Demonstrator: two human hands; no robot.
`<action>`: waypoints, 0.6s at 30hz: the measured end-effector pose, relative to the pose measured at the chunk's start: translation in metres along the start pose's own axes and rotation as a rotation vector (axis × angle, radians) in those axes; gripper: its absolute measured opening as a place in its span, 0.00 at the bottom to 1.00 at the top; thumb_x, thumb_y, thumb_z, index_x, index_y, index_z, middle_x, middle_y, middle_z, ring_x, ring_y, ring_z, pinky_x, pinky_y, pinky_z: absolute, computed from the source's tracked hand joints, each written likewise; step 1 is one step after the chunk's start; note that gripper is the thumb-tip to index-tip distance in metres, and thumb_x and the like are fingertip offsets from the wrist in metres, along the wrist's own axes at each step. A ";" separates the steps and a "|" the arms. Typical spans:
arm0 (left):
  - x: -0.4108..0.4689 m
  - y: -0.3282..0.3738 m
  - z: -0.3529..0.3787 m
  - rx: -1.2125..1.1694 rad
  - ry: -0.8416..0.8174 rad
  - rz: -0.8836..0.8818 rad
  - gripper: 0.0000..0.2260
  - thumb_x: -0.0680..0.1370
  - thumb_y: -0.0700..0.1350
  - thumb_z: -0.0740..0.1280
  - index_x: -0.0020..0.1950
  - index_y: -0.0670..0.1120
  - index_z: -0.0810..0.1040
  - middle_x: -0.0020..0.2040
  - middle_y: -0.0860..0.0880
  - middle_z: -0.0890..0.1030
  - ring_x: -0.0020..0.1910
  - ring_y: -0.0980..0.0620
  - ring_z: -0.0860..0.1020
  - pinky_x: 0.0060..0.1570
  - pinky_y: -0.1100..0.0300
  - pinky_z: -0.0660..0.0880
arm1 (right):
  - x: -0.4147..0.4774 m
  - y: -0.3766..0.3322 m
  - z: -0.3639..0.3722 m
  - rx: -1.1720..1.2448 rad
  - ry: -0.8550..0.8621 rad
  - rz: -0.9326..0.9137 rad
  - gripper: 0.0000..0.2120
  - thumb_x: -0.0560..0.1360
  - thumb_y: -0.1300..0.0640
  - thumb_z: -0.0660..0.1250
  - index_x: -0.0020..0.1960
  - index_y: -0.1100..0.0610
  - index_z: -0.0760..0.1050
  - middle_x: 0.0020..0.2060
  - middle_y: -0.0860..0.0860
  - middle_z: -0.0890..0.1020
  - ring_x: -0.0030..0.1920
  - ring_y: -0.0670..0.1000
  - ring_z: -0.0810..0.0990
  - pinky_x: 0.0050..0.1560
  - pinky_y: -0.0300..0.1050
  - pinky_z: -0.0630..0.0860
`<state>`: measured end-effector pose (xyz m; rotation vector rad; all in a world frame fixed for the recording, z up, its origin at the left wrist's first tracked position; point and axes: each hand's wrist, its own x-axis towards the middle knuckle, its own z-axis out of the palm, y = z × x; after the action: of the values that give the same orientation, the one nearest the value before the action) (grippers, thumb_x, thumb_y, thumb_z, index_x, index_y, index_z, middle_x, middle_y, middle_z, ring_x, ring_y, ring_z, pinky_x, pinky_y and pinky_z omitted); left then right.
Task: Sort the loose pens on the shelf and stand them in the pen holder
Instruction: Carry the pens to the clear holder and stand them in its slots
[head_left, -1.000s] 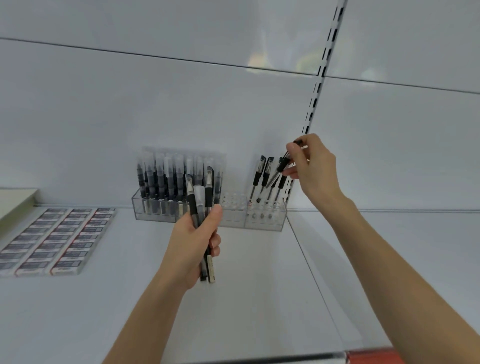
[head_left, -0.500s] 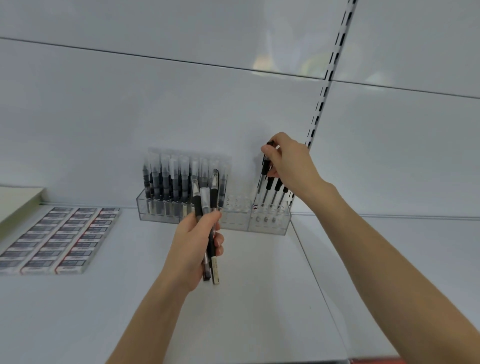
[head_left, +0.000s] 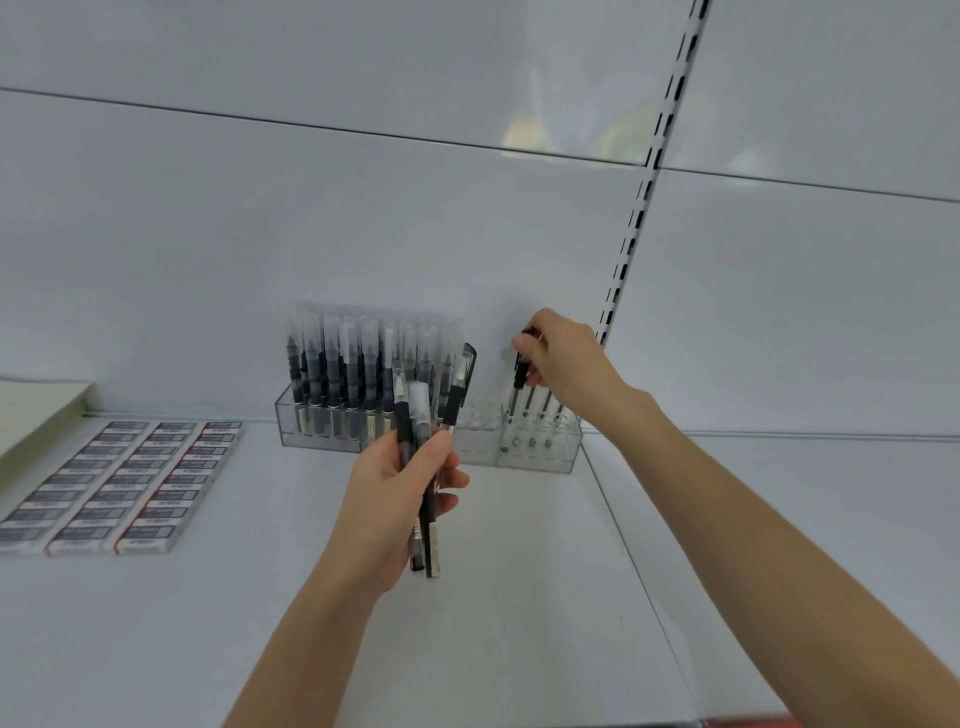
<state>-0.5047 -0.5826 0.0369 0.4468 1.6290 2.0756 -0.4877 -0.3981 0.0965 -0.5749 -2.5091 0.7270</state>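
Glossy white wall panels (head_left: 311, 218) and a slotted upright (head_left: 634, 223) back the shelf (head_left: 519, 649).

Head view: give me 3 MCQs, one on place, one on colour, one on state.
1. Where are the small boxes relative to the pen holder?
A right of it
B left of it
C stacked on it

2. Pen holder colour?
A red
B black
C clear

3. Left hand?
A grips a bundle of pens
B open, empty
C shut, empty

Key:
B, the boxes lie in rows toward the left edge.
C, its walls are see-through.
A, the fingers curl round the bundle.
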 end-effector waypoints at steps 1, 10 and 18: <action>0.000 0.000 0.000 0.002 0.000 -0.003 0.06 0.76 0.43 0.64 0.44 0.41 0.76 0.35 0.47 0.79 0.29 0.59 0.79 0.29 0.66 0.76 | -0.002 0.002 0.004 0.026 -0.007 0.017 0.11 0.79 0.56 0.58 0.52 0.65 0.71 0.46 0.62 0.79 0.44 0.62 0.81 0.48 0.60 0.77; -0.005 0.001 0.006 -0.005 -0.054 0.008 0.04 0.76 0.41 0.65 0.46 0.41 0.77 0.36 0.48 0.80 0.30 0.58 0.80 0.31 0.66 0.77 | -0.049 0.001 -0.008 0.505 0.109 0.073 0.10 0.75 0.50 0.65 0.43 0.56 0.79 0.37 0.51 0.84 0.39 0.47 0.83 0.44 0.44 0.79; -0.006 0.000 0.013 -0.068 -0.103 0.010 0.05 0.77 0.41 0.63 0.47 0.40 0.77 0.38 0.48 0.84 0.42 0.52 0.84 0.45 0.57 0.80 | -0.055 -0.001 -0.023 0.770 0.097 0.092 0.05 0.75 0.60 0.66 0.41 0.58 0.74 0.31 0.50 0.83 0.30 0.47 0.83 0.34 0.37 0.80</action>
<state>-0.4932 -0.5749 0.0406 0.5296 1.4954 2.0730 -0.4310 -0.4175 0.0975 -0.4203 -1.9005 1.5415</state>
